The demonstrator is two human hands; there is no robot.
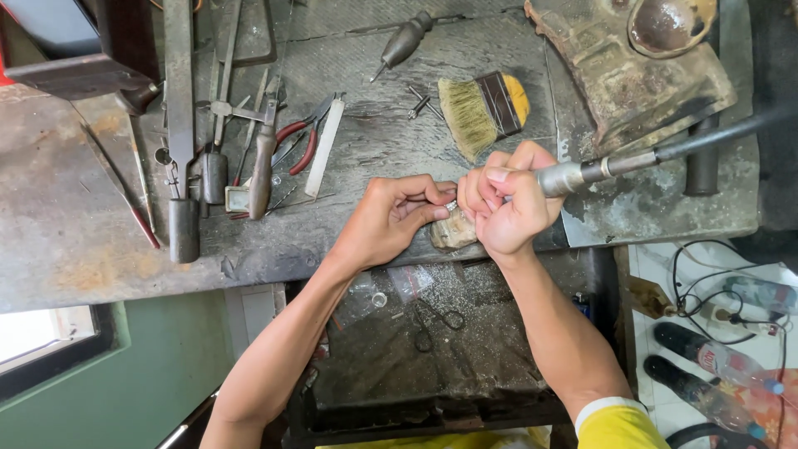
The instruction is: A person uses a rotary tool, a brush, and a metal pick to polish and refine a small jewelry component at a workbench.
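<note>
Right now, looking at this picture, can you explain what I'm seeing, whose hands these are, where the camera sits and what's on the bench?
The camera sits on a person's head, looking down at their own bare hands over a worn workbench. The left hand pinches a small metal piece against a wooden peg at the bench edge. The right hand grips a rotary handpiece on a flexible shaft, its tip at that piece. On the bench lie a brush, red-handled pliers, files and other hand tools.
</note>
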